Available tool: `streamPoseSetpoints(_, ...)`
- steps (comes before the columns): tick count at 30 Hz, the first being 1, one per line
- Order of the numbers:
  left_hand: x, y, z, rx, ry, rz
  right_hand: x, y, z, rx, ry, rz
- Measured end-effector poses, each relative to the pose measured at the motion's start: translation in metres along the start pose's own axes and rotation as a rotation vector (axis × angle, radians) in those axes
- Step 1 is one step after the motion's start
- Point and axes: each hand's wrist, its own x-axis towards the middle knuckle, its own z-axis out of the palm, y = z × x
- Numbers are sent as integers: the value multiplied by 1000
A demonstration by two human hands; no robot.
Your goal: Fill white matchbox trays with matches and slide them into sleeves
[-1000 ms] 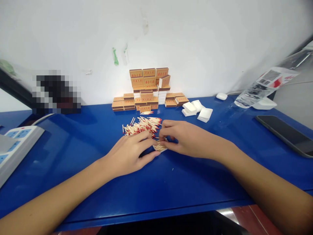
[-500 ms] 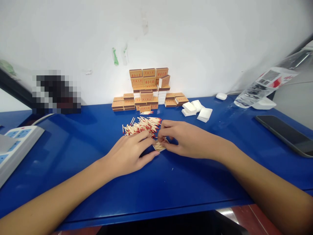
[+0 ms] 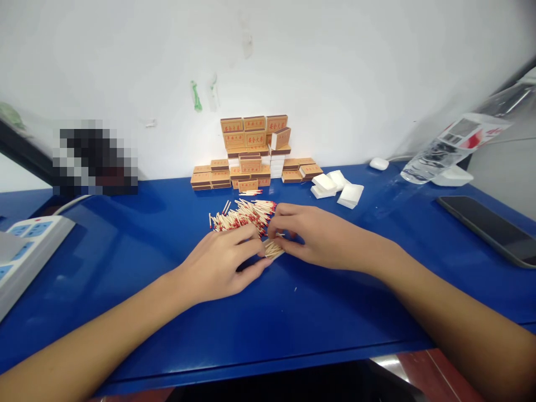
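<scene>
Head: left hand (image 3: pixel 226 261) holding tray (image 3: pixel 278 257), right hand (image 3: pixel 309 231) at matches (image 3: pixel 273 248) (grip: can't tell); best keep tray steady, matches parallel.

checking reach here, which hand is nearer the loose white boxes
Right. The right hand is to their left and nearer the viewer; the left hand is farther left, at the left side of the match-filled tray. Neither touches the white boxes.

Bare forearms (image 3: pixel 104 332), slim wrists (image 3: pixel 178 290), slender fingers (image 3: pixel 251 247) (bare too)
</scene>
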Motion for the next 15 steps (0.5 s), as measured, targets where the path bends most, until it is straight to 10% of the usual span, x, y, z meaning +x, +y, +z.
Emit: streamPoseSetpoints(15,-1,0,0,20,-18,41,-6,-1,-8,62,-121,20)
